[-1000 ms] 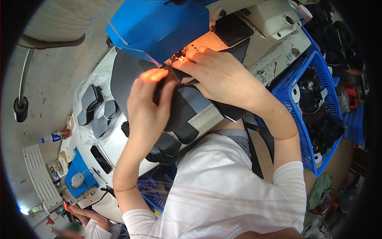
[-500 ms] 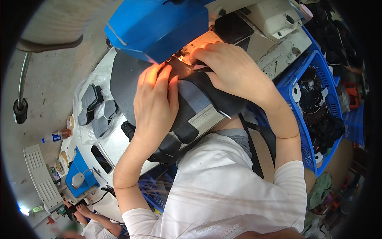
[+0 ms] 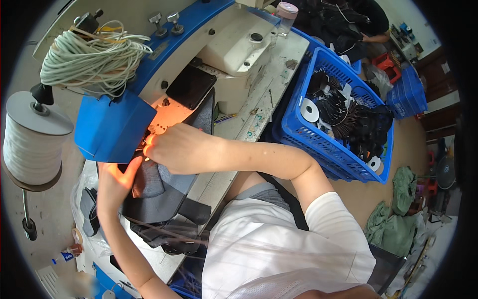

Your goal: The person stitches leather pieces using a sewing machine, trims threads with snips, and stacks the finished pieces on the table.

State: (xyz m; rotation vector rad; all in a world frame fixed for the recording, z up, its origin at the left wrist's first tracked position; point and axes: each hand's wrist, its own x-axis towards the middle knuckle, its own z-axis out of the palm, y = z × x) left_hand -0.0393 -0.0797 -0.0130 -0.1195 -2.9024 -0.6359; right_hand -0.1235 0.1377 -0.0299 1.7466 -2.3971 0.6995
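Observation:
My right hand (image 3: 177,148) presses down on a dark grey fabric piece (image 3: 164,184) under the needle area of a blue and white sewing machine (image 3: 199,60), lit orange by its lamp. My left hand (image 3: 119,177) holds the near left edge of the same fabric, fingers curled over it. A blue guard (image 3: 112,127) on the machine hides the needle and my fingertips. More dark fabric pieces hang over the table edge towards my lap.
A blue plastic basket (image 3: 298,132) full of black parts and white tape rolls stands to the right. A big white thread spool (image 3: 32,137) and a coil of pale cord (image 3: 89,57) sit at left. Green cloth (image 3: 398,219) lies on the floor.
The view has swung, so the machine now sits higher and left. Both hands have moved close under the blue guard, still on the grey fabric.

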